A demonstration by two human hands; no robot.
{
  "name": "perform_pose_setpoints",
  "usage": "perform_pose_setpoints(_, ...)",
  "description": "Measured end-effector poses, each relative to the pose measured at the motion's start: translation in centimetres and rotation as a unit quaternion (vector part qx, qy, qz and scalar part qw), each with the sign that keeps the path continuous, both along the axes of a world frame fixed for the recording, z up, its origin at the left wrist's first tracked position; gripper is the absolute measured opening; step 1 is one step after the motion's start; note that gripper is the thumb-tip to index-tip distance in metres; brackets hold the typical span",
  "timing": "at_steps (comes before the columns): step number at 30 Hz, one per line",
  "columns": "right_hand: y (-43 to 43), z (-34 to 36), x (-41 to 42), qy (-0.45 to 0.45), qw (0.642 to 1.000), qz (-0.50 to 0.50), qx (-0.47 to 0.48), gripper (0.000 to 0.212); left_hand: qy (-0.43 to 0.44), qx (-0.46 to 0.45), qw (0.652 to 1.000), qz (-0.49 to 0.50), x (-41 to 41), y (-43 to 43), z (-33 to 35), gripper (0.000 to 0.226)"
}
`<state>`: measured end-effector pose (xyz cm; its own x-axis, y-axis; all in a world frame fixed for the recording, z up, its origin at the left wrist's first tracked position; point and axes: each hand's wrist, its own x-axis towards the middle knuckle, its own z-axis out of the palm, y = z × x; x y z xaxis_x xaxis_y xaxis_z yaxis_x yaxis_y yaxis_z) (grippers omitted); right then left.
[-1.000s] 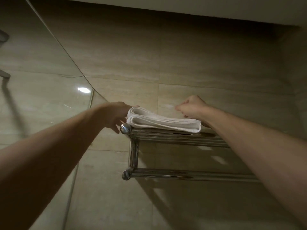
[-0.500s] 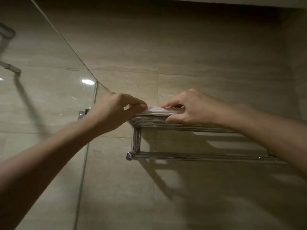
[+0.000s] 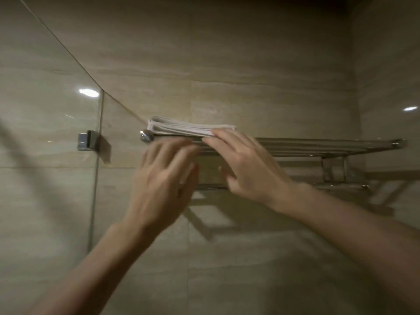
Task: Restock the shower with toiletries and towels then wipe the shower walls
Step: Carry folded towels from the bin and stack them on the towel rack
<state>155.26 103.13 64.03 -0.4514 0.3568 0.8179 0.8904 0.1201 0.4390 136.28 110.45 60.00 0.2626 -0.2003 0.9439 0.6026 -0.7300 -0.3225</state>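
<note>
Right hand (image 3: 245, 164) flat, fingers straight, tips on front edge of folded towel (image 3: 186, 129), which lies at left end of top shelf on rack (image 3: 334, 171). Left hand (image 3: 163, 178) open, blurred, just below the rail (image 3: 306, 142). Suggest: square towel to rail, press flat, no overhang toward glass panel (image 3: 45, 144).

A folded towel (image 3: 186, 129) lies on the left end of the towel rack (image 3: 318, 145), which is fixed to the wall (image 3: 227, 64) behind it. A lower rail (image 3: 341, 186) runs beneath the rack. Left of the rack, a glass panel (image 3: 45, 155) meets the wall at a clamp (image 3: 85, 142). In front of the rack, the left hand (image 3: 163, 180) is below the towel. The right hand (image 3: 245, 164) is beside it, with fingertips (image 3: 214, 134) at the towel's right end.
</note>
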Motion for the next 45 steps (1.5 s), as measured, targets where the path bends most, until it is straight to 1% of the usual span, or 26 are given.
perform_pose_setpoints(1, -0.3, -1.2, 0.6, 0.016, 0.999, 0.031, 0.008, 0.066, 0.046, 0.014, 0.999, -0.025, 1.1, -0.3, -1.4, 0.031)
perform_pose_setpoints(2, -0.6, -2.4, 1.3, 0.039, 0.998, 0.056, 0.016, 0.06, 0.092, 0.005, 0.995, -0.042, 2.3, -0.4, -2.6, 0.031)
perform_pose_setpoints(4, -1.3, -4.7, 2.9, 0.094, 0.992, 0.077, 0.017, 0.046, 0.159, -0.075, 0.983, -0.06, 5.0, -0.3, -4.5, 0.037)
perform_pose_setpoints(5, -1.8, -5.9, 4.0, 0.124, 0.99, 0.07, 0.005, 0.039, 0.178, -0.113, 0.975, -0.066, 6.3, -0.2, -5.3, 0.039)
perform_pose_setpoints(6, -2.6, -7.2, 5.2, 0.151, 0.987, 0.047, -0.013, 0.035, 0.194, -0.136, 0.969, -0.073, 7.7, 0.0, -6.2, 0.038)
perform_pose_setpoints(8, -4.6, -10.3, 7.9, 0.186, 0.98, -0.032, -0.063, 0.032, 0.228, -0.171, 0.954, -0.093, 10.5, -0.2, -8.3, 0.04)
perform_pose_setpoints(10, -7.1, -14.0, 10.2, 0.209, 0.963, -0.118, -0.124, 0.032, 0.261, -0.209, 0.935, -0.115, 13.4, -0.8, -11.2, 0.047)
perform_pose_setpoints(12, -10.2, -18.0, 11.9, 0.237, 0.938, -0.18, -0.18, 0.034, 0.301, -0.251, 0.911, -0.127, 16.0, -1.9, -14.7, 0.056)
perform_pose_setpoints(15, -15.6, -24.3, 13.1, 0.304, 0.88, -0.251, -0.265, 0.035, 0.372, -0.308, 0.866, -0.126, 19.1, -4.8, -20.6, 0.057)
perform_pose_setpoints(19, -23.8, -32.9, 13.7, 0.384, 0.807, -0.303, -0.331, 0.035, 0.446, -0.403, 0.787, -0.143, 21.5, -10.1, -30.0, 0.054)
perform_pose_setpoints(22, -30.7, -39.6, 13.3, 0.456, 0.74, -0.329, -0.369, 0.033, 0.5, -0.46, 0.717, -0.157, 22.0, -14.4, -38.1, 0.053)
perform_pose_setpoints(24, -35.6, -44.3, 12.6, 0.5, 0.694, -0.343, -0.388, 0.036, 0.523, -0.505, 0.667, -0.162, 21.3, -17.9, -43.3, 0.053)
perform_pose_setpoints(26, -40.6, -49.2, 11.5, 0.546, 0.645, -0.352, -0.402, 0.042, 0.538, -0.555, 0.611, -0.172, 19.9, -22.1, -48.2, 0.053)
perform_pose_setpoints(28, -45.6, -54.0, 10.3, 0.603, 0.586, -0.357, -0.407, 0.051, 0.555, -0.59, 0.561, -0.172, 17.9, -26.5, -52.8, 0.045)
perform_pose_setpoints(29, -48.3, -56.4, 9.3, 0.626, 0.555, -0.365, -0.408, 0.055, 0.562, -0.608, 0.536, -0.166, 16.7, -28.5, -55.2, 0.041)
perform_pose_setpoints(31, -53.0, -60.7, 7.5, 0.659, 0.507, -0.379, -0.407, 0.062, 0.569, -0.644, 0.491, -0.144, 14.4, -31.7, -59.6, 0.042)
perform_pose_setpoints(33, -58.2, -64.6, 4.6, 0.689, 0.454, -0.396, -0.402, 0.065, 0.595, -0.66, 0.443, -0.121, 12.0, -35.0, -63.8, 0.04)
perform_pose_setpoints(34, -60.6, -66.3, 2.8, 0.701, 0.426, -0.404, -0.405, 0.066, 0.601, -0.665, 0.429, -0.115, 10.9, -36.6, -65.3, 0.035)
perform_pose_setpoints(36, -65.3, -69.3, -1.1, 0.736, 0.359, -0.41, -0.402, 0.065, 0.592, -0.676, 0.424, -0.117, 9.0, -39.8, -67.5, 0.024)
perform_pose_setpoints(37, -67.4, -70.8, -3.1, 0.757, 0.326, -0.408, -0.392, 0.063, 0.588, -0.681, 0.42, -0.116, 8.4, -41.3, -68.3, 0.021)
perform_pose_setpoints(39, -71.1, -73.0, -7.0, 0.799, 0.264, -0.402, -0.362, 0.059, 0.592, -0.692, 0.399, -0.109, 7.5, -43.6, -69.9, 0.02)
perform_pose_setpoints(42, -75.8, -75.1, -12.5, 0.848, 0.18, -0.403, -0.292, 0.053, 0.611, -0.71, 0.338, -0.09, 7.0, -45.8, -72.7, 0.017)
perform_pose_setpoints(45, -79.5, -76.3, -17.8, 0.883, 0.116, -0.413, -0.191, 0.047, 0.636, -0.717, 0.275, -0.077, 8.2, -48.0, -74.4, 0.015)
